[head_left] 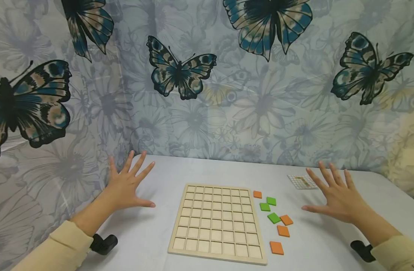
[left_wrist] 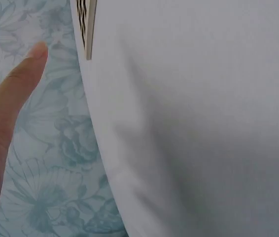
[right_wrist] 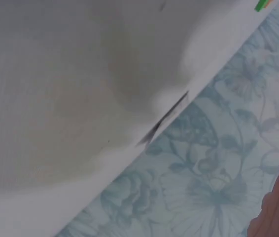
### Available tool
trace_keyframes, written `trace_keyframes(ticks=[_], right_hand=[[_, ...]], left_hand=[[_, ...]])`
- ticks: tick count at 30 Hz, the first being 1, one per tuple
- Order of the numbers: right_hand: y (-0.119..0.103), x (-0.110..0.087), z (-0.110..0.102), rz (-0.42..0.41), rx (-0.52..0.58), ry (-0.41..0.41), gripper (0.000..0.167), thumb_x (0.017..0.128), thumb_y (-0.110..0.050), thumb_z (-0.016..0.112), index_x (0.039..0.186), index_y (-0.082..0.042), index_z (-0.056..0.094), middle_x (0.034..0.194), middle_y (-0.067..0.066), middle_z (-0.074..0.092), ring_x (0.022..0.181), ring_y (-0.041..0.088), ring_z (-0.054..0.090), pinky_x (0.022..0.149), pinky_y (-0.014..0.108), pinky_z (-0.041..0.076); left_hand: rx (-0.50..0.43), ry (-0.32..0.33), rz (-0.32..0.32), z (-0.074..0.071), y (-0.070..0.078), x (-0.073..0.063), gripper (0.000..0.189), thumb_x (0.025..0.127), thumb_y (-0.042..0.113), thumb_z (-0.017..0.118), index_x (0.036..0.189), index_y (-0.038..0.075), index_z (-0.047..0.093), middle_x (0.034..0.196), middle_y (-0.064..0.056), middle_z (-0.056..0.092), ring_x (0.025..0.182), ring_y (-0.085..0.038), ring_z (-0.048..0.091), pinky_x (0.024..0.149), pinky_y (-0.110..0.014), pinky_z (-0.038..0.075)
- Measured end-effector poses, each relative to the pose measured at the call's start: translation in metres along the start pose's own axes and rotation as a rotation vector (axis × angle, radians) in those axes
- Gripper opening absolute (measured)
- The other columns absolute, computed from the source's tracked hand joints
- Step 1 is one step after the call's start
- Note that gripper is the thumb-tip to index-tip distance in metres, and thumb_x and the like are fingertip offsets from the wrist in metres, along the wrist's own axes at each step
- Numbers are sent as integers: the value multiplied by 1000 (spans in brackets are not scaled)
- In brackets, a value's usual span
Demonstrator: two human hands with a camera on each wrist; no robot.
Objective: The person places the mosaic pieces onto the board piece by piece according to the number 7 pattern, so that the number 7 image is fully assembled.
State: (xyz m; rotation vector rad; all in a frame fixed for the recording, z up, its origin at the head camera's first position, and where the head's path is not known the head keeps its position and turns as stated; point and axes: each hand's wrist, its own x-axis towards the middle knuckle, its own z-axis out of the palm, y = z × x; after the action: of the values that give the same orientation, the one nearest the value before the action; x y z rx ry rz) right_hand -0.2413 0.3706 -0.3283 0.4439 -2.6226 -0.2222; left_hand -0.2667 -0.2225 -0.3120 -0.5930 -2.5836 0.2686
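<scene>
Left hand (head_left: 125,192): I see it raised over the left side of the table (head_left: 139,241), fingers spread apart.
Right hand (head_left: 338,201): raised over the table's right side, fingers spread likewise, well apart from the other.
Board (head_left: 216,235): flat between both, its grid short of the table's far edge.
Tiles (head_left: 274,218): I count three green, four orange, scattered beside the board's right edge.
Card (head_left: 301,182): near the table's far edge.

Blue-grey floral backdrop (head_left: 200,128) w/ teal & blk butterflies (head_left: 179,73) behind white table (head_left: 142,241); yellowish patch (head_left: 410,146) far R; light soft, diffuse
</scene>
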Motion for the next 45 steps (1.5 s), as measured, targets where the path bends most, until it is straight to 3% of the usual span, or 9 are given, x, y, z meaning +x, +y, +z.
trace_keyframes(ticks=[6,14,19,23,26,29,34,38,45], right_hand=[[-17,-4,-6,59,214,-71,108,77,-60,63,151,-21,-5,154,19,-17,138,45,-18,103,59,-26],[-44,-8,-21,134,499,-156,96,85,-46,63,151,-7,5,151,33,-2,136,55,-5,103,69,-11],[-60,-11,-29,180,674,-235,99,85,-41,65,149,-1,1,151,33,6,133,57,10,97,74,18],[-73,-14,-34,225,716,-310,93,86,-41,64,148,2,10,148,33,20,126,57,27,85,66,40],[-80,-17,-36,243,730,-336,85,84,-41,66,145,1,25,142,30,35,119,50,43,81,55,48],[-86,-19,-37,241,784,-337,74,82,-40,69,139,-2,40,134,21,50,110,32,56,81,37,51],[-91,-22,-36,240,1026,-395,57,84,-30,69,130,0,52,127,19,57,90,2,59,72,20,50],[-95,-24,-32,257,1196,-454,53,85,-23,68,128,4,53,121,20,58,83,1,59,69,22,52],[-100,-28,-19,153,1233,-429,45,83,-17,69,119,7,58,108,12,65,78,2,54,63,19,47]], left_hand=[[-195,-40,-2,-6,24,3,113,61,78,62,150,23,20,158,-8,-4,143,-40,-6,95,-80,-2],[-497,-146,-45,-14,55,4,110,62,61,76,150,21,22,158,-12,5,142,-44,3,94,-80,10],[-643,-232,-25,-9,67,7,109,62,59,77,149,21,24,158,-8,2,143,-41,-2,97,-78,5],[-710,-299,11,0,75,13,108,62,60,77,148,20,27,158,-8,4,143,-40,-4,100,-76,2],[-762,-343,36,9,79,17,106,63,59,77,148,18,28,157,-10,5,143,-40,-4,101,-75,2],[-837,-381,43,19,80,21,104,65,55,78,148,17,27,157,-11,6,143,-40,-4,105,-71,2],[-993,-402,60,32,80,28,101,68,45,80,148,13,27,157,-11,8,144,-39,-2,110,-65,8],[-1060,-422,71,41,80,30,100,69,42,80,148,15,26,158,-9,9,145,-36,1,112,-62,9],[-1060,-443,52,50,82,26,98,67,43,81,147,17,30,157,-5,14,144,-35,8,112,-61,11]])
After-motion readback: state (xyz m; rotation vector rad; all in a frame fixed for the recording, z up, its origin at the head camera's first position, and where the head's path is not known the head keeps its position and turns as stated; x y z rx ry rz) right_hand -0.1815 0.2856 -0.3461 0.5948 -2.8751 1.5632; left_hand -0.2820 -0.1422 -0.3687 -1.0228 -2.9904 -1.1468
